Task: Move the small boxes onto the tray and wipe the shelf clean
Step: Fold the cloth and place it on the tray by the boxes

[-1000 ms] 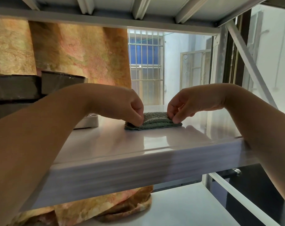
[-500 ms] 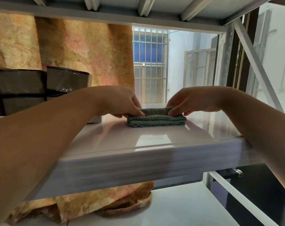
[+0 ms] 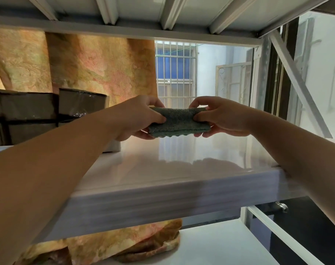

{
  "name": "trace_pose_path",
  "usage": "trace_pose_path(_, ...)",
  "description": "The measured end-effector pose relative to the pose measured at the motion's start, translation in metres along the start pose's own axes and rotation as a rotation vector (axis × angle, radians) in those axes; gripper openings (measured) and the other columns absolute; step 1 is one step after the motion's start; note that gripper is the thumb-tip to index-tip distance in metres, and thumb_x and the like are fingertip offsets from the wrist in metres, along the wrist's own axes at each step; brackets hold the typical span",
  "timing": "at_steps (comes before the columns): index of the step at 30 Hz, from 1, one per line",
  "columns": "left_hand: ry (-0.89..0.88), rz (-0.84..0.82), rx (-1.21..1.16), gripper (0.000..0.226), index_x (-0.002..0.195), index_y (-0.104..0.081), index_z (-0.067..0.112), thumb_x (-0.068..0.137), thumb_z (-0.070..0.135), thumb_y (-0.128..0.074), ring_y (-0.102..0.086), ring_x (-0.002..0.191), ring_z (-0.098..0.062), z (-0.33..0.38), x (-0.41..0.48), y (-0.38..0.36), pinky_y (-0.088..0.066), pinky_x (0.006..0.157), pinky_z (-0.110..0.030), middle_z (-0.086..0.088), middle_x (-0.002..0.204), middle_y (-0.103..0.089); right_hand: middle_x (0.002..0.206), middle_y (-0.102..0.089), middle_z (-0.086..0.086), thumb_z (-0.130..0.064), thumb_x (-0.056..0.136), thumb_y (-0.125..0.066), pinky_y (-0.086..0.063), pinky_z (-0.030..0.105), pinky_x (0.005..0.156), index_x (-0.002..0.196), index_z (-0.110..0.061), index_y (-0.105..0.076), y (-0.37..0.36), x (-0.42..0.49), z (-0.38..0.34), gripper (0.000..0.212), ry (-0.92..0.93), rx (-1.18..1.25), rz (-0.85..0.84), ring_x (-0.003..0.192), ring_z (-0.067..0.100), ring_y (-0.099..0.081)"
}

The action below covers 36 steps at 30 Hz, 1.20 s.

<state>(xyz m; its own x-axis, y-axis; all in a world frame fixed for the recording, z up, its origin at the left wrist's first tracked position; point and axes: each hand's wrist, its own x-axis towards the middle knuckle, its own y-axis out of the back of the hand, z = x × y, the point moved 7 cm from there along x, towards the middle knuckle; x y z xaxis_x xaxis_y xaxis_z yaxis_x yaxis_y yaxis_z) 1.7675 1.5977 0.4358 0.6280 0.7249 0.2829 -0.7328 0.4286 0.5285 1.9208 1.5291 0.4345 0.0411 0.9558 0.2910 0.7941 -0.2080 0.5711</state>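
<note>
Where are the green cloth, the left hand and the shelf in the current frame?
green cloth [image 3: 179,121]: head view, middle of its folded face, between the hands.
left hand [image 3: 138,119]: head view, middle of the hand.
shelf [image 3: 162,169]: head view, bare glossy top surface below the cloth.

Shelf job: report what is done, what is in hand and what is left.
Done, it seems: the brown boxes stand grouped at the left end of the shelf; a pale edge beneath them may be the tray, though I cannot confirm it. In hand: the left hand and right hand grip a folded green cloth just above the shelf. Left: the wiping; the glossy surface shows no sign either way.
</note>
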Motion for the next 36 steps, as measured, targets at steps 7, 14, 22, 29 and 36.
trace_pose_path(7,-0.1,0.084,-0.194,0.017,0.088,-0.062,0.022,0.089,0.006,-0.055,-0.061,0.061,-0.012,0.02,-0.006,0.015,-0.049,0.057,-0.022,-0.003,0.082,-0.06,0.085,-0.056,0.008,-0.002,0.094,-0.047,-0.048,0.021,0.056,0.097,-0.012,-0.061,0.011,0.002,-0.009,0.017,0.096,0.208,0.108,0.059,0.011,-0.056)
trace_pose_path(14,-0.186,0.138,-0.217,0.025,0.092,-0.065,0.027,0.088,0.004,-0.057,-0.06,0.095,-0.022,0.024,-0.03,0.069,-0.054,0.078,-0.03,-0.004,0.099,-0.063,0.094,-0.055,0.013,0.003,0.092,-0.049,-0.045,0.027,0.065,0.094,-0.015,-0.064,-0.006,0.012,-0.056,0.023,0.177,0.317,0.077,0.07,0.02,-0.054)
trace_pose_path(22,-0.095,0.326,-0.212,0.029,0.086,-0.064,0.025,0.089,-0.001,-0.052,-0.06,0.103,-0.027,-0.031,-0.082,0.163,-0.059,0.072,-0.027,-0.011,0.112,-0.058,0.092,-0.066,0.011,-0.003,0.093,-0.051,-0.049,0.017,0.05,0.109,-0.013,-0.063,-0.096,0.051,-0.119,0.022,0.133,0.187,-0.093,0.062,0.013,-0.065)
trace_pose_path(29,0.097,0.36,0.09,0.021,0.095,-0.064,0.02,0.088,0.001,-0.058,-0.056,0.087,-0.021,-0.079,-0.098,0.185,-0.049,0.06,-0.026,-0.011,0.102,-0.055,0.095,-0.057,0.007,-0.002,0.09,-0.053,-0.06,0.029,0.07,0.114,-0.008,-0.058,-0.153,0.073,-0.113,0.025,0.061,0.012,-0.136,0.072,0.016,-0.064)
trace_pose_path(36,0.16,0.445,0.134,0.008,0.089,-0.056,0.011,0.087,0.005,-0.061,-0.051,0.052,-0.013,-0.096,-0.091,0.186,-0.04,0.049,-0.025,-0.008,0.079,-0.054,0.088,-0.052,0.004,-0.004,0.088,-0.049,-0.054,0.029,0.052,0.089,-0.015,-0.045,-0.169,0.073,-0.111,0.012,0.176,-0.384,0.029,0.075,0.028,-0.066)
